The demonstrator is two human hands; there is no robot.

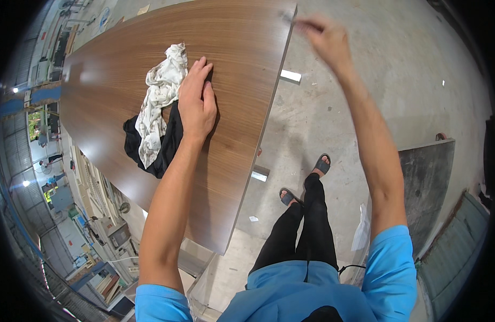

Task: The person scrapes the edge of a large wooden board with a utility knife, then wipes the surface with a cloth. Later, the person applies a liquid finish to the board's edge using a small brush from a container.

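A wood-grain panel (242, 70) with a brown face lies flat in front of me. My left hand (198, 104) rests on it, palm down, fingers stretched out and the thumb a little apart. Just left of that hand lies a crumpled white rag (164, 80) with dark stains. A black cloth (133, 140) is bunched beneath and beside the rag. My right hand (325, 40) is at the panel's far right corner, its fingers closed and smeared by motion. A small greyish thing, too blurred to name, shows at its fingertips.
Concrete floor (419, 91) runs along the panel's right edge. White strips (291, 76) stick out from under that edge. A dark grey board (427, 180) stands at the right. Long boards and workshop gear (118, 233) fill the left, with people farther back.
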